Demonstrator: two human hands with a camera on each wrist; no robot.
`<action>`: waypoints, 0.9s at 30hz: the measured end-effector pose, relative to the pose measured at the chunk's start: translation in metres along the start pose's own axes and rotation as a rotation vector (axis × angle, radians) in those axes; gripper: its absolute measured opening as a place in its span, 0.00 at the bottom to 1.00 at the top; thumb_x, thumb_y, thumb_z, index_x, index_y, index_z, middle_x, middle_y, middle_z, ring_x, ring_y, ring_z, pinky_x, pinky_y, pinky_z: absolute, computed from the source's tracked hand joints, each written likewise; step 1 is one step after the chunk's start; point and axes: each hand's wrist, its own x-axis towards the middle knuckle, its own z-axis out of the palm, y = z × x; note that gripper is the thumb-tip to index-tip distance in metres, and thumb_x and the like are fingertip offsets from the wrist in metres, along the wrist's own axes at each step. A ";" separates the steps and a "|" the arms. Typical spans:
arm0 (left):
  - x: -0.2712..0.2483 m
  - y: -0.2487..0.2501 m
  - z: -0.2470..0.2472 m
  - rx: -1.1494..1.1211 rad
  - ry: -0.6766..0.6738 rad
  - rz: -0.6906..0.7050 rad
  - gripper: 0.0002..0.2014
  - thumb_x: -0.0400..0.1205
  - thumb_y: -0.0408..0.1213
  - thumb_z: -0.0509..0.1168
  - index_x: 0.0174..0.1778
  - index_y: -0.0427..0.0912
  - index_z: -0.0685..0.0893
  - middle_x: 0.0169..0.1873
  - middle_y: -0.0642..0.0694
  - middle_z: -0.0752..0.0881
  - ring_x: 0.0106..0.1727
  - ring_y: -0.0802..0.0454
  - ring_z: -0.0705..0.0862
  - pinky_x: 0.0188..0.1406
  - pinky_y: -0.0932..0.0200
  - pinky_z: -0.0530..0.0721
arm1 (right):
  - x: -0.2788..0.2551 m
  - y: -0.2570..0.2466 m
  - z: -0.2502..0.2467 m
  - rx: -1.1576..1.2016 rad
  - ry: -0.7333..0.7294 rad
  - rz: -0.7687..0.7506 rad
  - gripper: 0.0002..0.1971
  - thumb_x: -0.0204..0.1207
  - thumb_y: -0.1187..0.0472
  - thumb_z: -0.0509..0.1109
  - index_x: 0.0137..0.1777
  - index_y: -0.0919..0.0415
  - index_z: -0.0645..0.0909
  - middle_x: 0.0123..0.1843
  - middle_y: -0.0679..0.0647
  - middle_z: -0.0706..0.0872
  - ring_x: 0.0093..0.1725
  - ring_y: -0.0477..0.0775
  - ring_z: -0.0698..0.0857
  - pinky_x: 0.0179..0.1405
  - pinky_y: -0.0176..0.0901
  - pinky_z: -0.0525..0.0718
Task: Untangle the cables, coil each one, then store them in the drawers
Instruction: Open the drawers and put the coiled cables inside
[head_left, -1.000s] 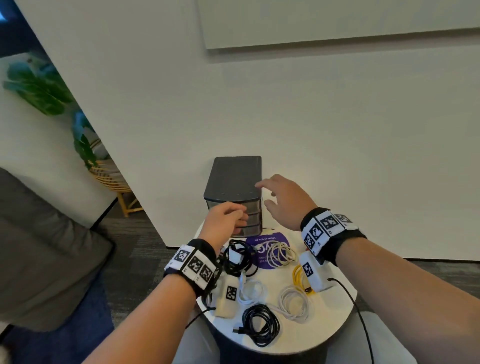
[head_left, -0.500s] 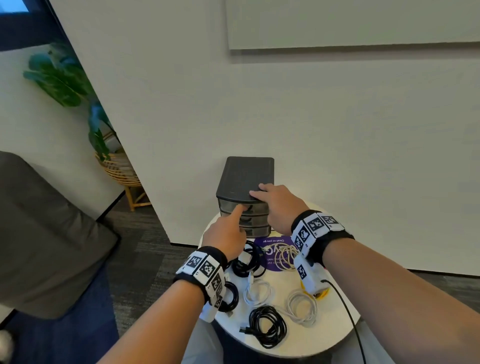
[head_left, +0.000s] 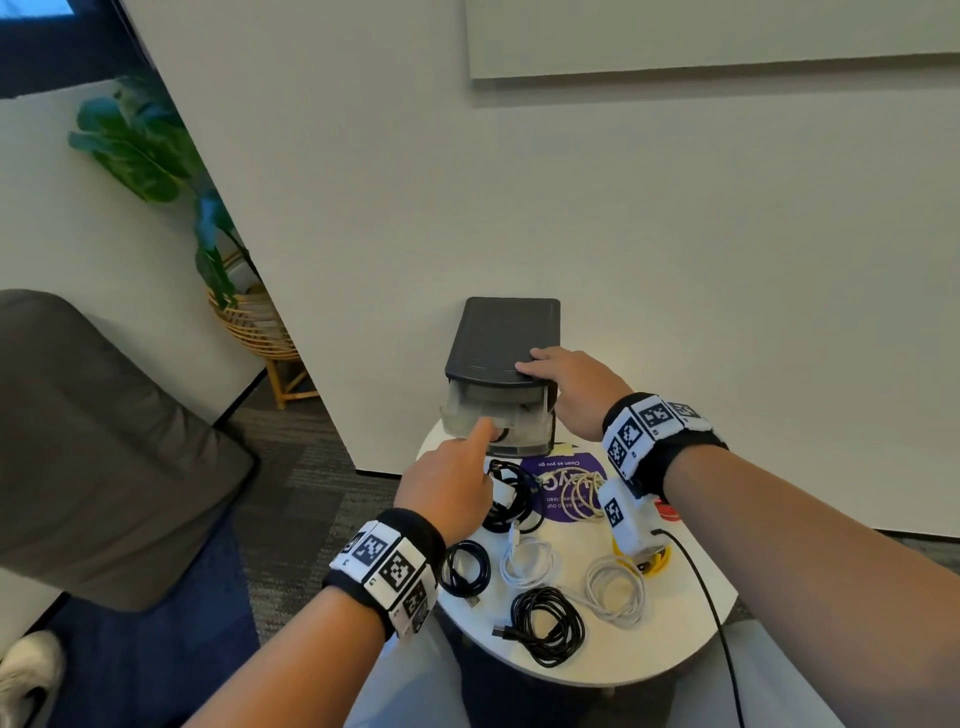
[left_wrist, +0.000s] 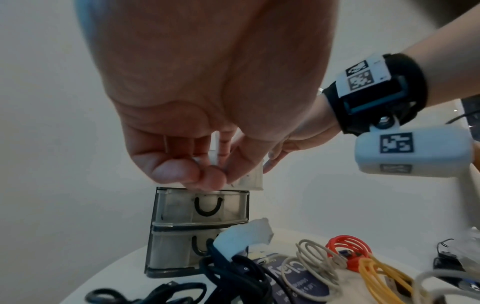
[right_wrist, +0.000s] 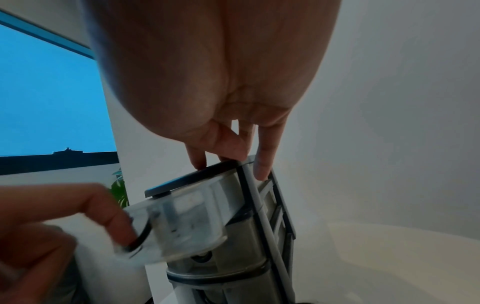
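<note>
Drawer unit (head_left: 503, 332), dark grey, three tiers, stands at the far edge of the round white surface (head_left: 675, 639), against the wall. I take it as landmark.

Top drawer (head_left: 493, 410), translucent, is pulled partway out of the unit toward me; the two drawers below sit flush in their slots.

My left hand (head_left: 447, 486) is just in front of the unit. Its index finger is hooked into the dark ring handle of the top drawer, thumb alongside it; the remaining fingers are curled in. Left wrist view confirms the fingers (left_wrist: 179, 170) bunched at the drawer front.

My right hand (head_left: 576, 389) lies on the unit's front right corner, fingers straight and spread, pressing flat on the lid, one finger down the right side wall. Nothing grasped.

Cables, all in front of the unit on the surface, all coiled:
- black coil (head_left: 506, 493), nearest the unit, partly under my left hand
- beige coil (head_left: 579, 491), on a purple sticker (head_left: 545, 499), right of that black coil
- red coil (head_left: 667, 512), further right, mostly hidden by the right wrist camera
- small black coil (head_left: 465, 569), at the surface's left edge
- white coil (head_left: 527, 564), beside it
- yellow coil (head_left: 655, 564), partly hidden
- light grey coil (head_left: 615, 587)
- large black coil (head_left: 548, 623), nearest me

Beyond the unit to the left: a potted plant (head_left: 150, 156) in a wicker stand.
</note>
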 end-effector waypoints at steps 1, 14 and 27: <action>-0.005 0.000 0.001 0.003 0.000 0.000 0.21 0.87 0.37 0.59 0.74 0.57 0.64 0.51 0.46 0.87 0.43 0.47 0.86 0.47 0.46 0.90 | -0.002 0.002 0.000 0.077 0.064 0.003 0.36 0.78 0.81 0.56 0.82 0.52 0.72 0.87 0.52 0.65 0.86 0.57 0.63 0.85 0.50 0.63; -0.034 -0.008 0.000 0.019 0.002 0.029 0.17 0.89 0.40 0.57 0.73 0.59 0.67 0.49 0.53 0.84 0.42 0.52 0.85 0.46 0.47 0.89 | -0.020 0.072 0.035 -0.101 -0.251 0.339 0.24 0.80 0.73 0.65 0.74 0.59 0.81 0.71 0.58 0.85 0.70 0.60 0.83 0.69 0.47 0.81; 0.038 -0.023 -0.022 -0.058 0.337 -0.021 0.20 0.84 0.38 0.64 0.71 0.56 0.73 0.73 0.48 0.69 0.69 0.46 0.71 0.68 0.47 0.77 | -0.013 0.075 0.069 -0.282 -0.335 0.285 0.17 0.77 0.67 0.70 0.66 0.64 0.81 0.62 0.62 0.87 0.60 0.64 0.87 0.59 0.52 0.88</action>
